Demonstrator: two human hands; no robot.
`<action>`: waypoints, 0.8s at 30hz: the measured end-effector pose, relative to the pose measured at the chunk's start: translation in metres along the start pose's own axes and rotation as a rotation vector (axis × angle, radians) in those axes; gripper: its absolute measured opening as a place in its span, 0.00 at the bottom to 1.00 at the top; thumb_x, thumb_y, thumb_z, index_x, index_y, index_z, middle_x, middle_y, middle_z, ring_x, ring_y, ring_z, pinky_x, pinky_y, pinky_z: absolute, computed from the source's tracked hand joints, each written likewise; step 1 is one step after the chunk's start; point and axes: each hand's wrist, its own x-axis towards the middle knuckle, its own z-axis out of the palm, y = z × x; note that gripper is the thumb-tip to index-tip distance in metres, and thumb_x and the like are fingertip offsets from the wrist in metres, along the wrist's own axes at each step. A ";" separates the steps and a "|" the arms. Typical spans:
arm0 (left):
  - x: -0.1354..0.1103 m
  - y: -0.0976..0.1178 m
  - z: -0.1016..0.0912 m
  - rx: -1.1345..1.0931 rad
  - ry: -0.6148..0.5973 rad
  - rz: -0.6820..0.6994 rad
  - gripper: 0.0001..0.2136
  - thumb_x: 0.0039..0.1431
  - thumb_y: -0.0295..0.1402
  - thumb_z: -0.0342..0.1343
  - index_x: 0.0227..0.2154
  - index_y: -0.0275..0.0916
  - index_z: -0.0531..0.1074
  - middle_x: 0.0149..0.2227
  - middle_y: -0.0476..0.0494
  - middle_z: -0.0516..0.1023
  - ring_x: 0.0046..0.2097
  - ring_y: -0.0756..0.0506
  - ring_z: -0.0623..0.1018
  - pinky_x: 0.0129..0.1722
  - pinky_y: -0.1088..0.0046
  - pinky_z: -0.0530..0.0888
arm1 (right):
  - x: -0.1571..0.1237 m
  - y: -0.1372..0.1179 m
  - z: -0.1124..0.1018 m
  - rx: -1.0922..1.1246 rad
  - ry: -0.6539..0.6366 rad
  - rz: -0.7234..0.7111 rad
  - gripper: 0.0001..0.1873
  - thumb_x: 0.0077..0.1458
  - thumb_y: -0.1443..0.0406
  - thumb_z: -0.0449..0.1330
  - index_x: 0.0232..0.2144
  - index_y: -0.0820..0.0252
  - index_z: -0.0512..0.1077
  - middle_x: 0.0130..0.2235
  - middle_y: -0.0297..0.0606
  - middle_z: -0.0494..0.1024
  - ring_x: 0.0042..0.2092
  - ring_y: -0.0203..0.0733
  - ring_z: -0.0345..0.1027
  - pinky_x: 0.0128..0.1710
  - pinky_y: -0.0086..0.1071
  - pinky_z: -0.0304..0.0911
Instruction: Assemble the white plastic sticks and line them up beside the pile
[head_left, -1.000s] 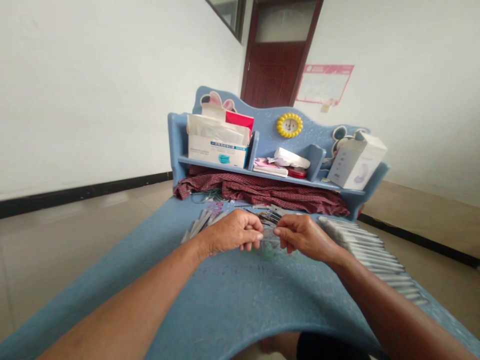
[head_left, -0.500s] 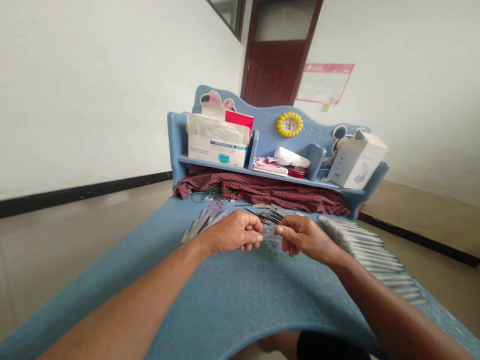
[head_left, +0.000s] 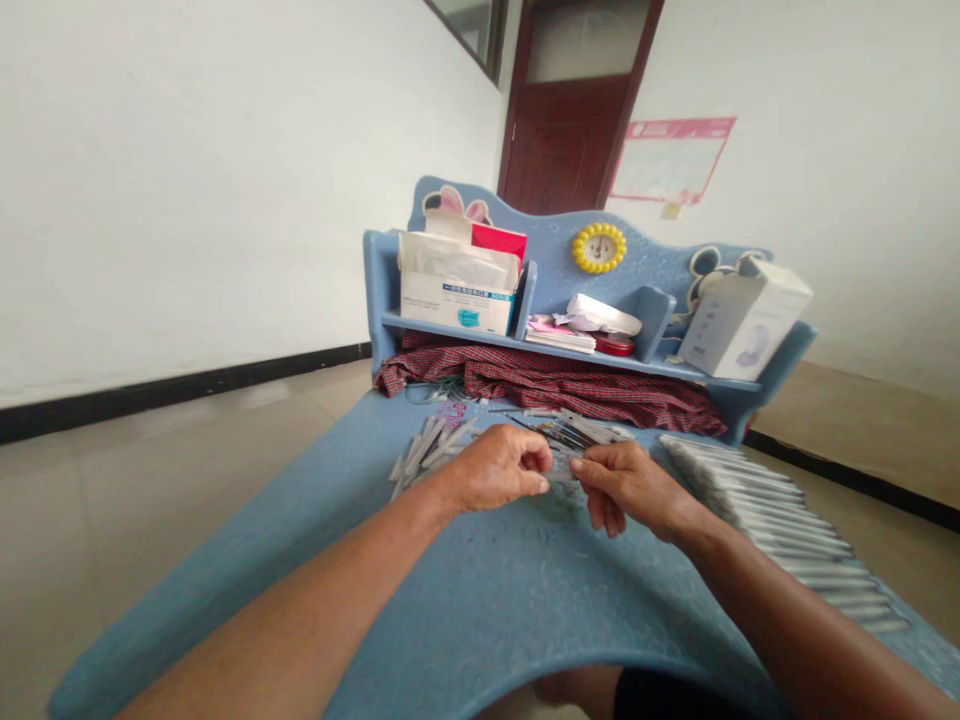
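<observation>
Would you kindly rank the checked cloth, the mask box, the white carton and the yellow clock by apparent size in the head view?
1. Checked cloth
2. Mask box and white carton: alike, not ranked
3. Yellow clock, smallest

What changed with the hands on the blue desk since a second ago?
Very little. The head camera turned slightly, so the whole scene sits further right in the picture. The left hand and right hand still pinch the small clear piece between them; nothing was taken or let go. The row of grey strips, the checked cloth and the shelf box stayed put.
</observation>
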 end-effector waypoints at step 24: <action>-0.002 -0.009 -0.036 0.416 0.620 -0.046 0.09 0.52 0.38 0.52 0.32 0.37 0.70 0.33 0.45 0.74 0.36 0.47 0.72 0.35 0.75 0.67 | 0.032 0.004 -0.015 -0.225 0.168 -0.252 0.11 0.51 0.60 0.54 0.27 0.62 0.69 0.21 0.33 0.70 0.21 0.33 0.64 0.19 0.25 0.56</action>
